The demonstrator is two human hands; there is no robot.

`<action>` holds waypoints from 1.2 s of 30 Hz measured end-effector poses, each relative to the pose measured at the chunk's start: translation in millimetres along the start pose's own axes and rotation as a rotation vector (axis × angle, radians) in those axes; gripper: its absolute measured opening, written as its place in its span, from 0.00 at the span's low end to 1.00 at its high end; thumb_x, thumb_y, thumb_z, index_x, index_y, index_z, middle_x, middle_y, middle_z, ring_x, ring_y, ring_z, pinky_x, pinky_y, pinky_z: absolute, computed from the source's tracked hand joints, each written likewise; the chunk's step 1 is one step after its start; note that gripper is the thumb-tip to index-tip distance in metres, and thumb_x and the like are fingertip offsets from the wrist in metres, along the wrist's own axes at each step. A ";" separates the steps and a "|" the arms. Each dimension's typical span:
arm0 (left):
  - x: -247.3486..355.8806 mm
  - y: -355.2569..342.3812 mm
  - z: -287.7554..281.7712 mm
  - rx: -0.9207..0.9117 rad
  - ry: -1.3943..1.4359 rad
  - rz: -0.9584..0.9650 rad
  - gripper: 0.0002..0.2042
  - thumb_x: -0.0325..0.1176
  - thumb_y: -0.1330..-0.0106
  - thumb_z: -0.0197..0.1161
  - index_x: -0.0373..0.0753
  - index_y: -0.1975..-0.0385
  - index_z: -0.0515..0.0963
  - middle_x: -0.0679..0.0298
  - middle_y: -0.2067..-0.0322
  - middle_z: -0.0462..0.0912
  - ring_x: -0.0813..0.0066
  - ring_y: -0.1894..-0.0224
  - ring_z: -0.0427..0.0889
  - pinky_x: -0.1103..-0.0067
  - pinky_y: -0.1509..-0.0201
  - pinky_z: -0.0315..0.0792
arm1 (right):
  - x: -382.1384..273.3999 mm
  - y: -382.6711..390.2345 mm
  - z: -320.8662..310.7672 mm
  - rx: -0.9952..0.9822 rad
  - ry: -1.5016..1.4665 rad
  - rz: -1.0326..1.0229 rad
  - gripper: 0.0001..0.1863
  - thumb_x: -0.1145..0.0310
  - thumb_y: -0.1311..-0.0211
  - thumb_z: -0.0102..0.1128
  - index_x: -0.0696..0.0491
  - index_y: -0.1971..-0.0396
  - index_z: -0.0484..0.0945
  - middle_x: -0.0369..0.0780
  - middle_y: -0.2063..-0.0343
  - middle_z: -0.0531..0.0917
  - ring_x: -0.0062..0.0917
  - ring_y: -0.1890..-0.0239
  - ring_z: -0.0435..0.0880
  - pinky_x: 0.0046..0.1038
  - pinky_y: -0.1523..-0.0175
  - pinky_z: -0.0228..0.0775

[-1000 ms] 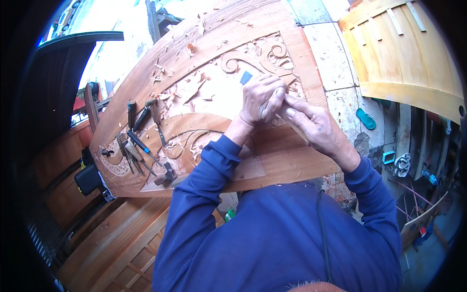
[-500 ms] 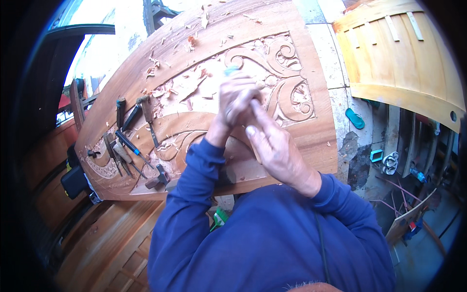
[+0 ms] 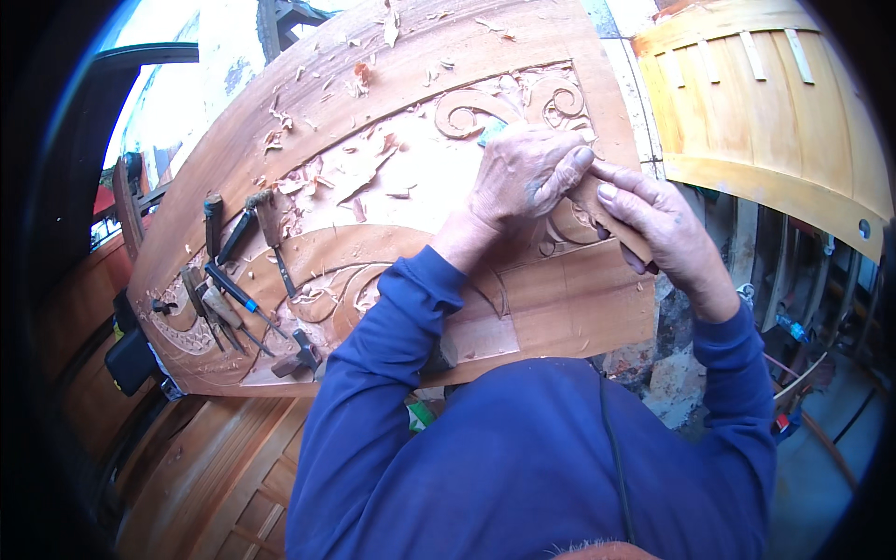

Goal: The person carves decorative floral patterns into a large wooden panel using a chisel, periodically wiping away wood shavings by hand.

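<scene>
Over the right part of a carved wooden panel (image 3: 588,289), both my hands are close together. My left hand (image 3: 534,177) is closed, its thumb pointing right; a light-blue bit (image 3: 492,132) shows beside its far fingers, and what it grips is hidden. My right hand (image 3: 667,229) is closed around a brown elongated piece (image 3: 602,213), whose upper end reaches toward my left thumb. I cannot tell exactly what this piece is. Carved scrolls (image 3: 462,114) show beyond my hands. Pale shavings (image 3: 373,173) lie in the recess to their left.
Several carving chisels (image 3: 233,287) and a hammer-like tool (image 3: 303,358) lie on the panel's left part. A black object (image 3: 131,359) sits at its left corner. Another wooden panel (image 3: 765,112) stands at the far right. Below it are a blue bottle (image 3: 791,327) and long boards.
Both hands have moved to the right across the panel. My right hand has drawn slightly apart from the left, and the brown piece now shows between them. The view has shifted slightly.
</scene>
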State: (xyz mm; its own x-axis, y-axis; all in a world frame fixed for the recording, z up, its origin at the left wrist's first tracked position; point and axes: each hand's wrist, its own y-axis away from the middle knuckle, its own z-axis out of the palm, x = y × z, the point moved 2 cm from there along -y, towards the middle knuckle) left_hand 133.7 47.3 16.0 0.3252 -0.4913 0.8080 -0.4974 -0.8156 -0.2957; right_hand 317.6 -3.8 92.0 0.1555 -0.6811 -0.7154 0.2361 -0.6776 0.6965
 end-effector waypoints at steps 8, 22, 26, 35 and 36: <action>-6.7 -3.7 10.8 0.219 0.020 0.036 0.13 0.36 0.25 0.55 0.39 0.73 0.77 0.55 0.78 0.77 0.54 0.74 0.79 0.64 0.69 0.69 | -10.6 -24.0 -22.1 -0.114 0.114 -0.096 0.23 0.66 0.24 0.56 0.59 0.34 0.76 0.34 0.59 0.85 0.09 0.56 0.78 0.16 0.49 0.73; 2.5 -6.5 8.2 0.167 -0.054 0.035 0.18 0.40 0.28 0.48 0.39 0.77 0.79 0.57 0.81 0.78 0.57 0.77 0.80 0.67 0.69 0.72 | 15.0 -16.1 -21.4 -0.201 0.295 -0.288 0.23 0.68 0.23 0.53 0.58 0.33 0.74 0.43 0.43 0.85 0.25 0.43 0.82 0.28 0.37 0.73; -5.4 -5.9 9.7 0.053 0.027 -0.004 0.14 0.39 0.30 0.55 0.43 0.77 0.77 0.59 0.81 0.77 0.58 0.78 0.79 0.65 0.72 0.70 | 17.8 -8.9 -4.1 -0.092 0.042 -0.170 0.24 0.68 0.23 0.53 0.63 0.33 0.72 0.48 0.40 0.82 0.26 0.37 0.79 0.28 0.32 0.68; -12.5 -6.1 11.7 0.143 0.099 -0.094 0.22 0.46 0.25 0.42 0.38 0.64 0.80 0.54 0.71 0.83 0.55 0.68 0.81 0.65 0.60 0.72 | -9.3 -38.5 -32.4 -0.231 0.072 -0.019 0.23 0.70 0.23 0.55 0.60 0.32 0.73 0.42 0.45 0.85 0.18 0.46 0.81 0.22 0.40 0.73; -12.6 -8.6 12.8 0.198 0.090 -0.071 0.22 0.48 0.25 0.43 0.38 0.59 0.80 0.53 0.68 0.84 0.54 0.66 0.81 0.65 0.57 0.73 | -15.6 -50.5 -43.1 -0.282 0.114 -0.039 0.23 0.69 0.23 0.55 0.59 0.32 0.73 0.39 0.55 0.83 0.15 0.57 0.79 0.19 0.51 0.70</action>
State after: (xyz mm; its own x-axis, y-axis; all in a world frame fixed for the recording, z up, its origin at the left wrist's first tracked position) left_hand 144.1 56.5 1.8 0.2759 -0.4083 0.8702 -0.3050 -0.8957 -0.3236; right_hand 344.5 53.0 65.6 0.2438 -0.6100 -0.7540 0.4989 -0.5879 0.6368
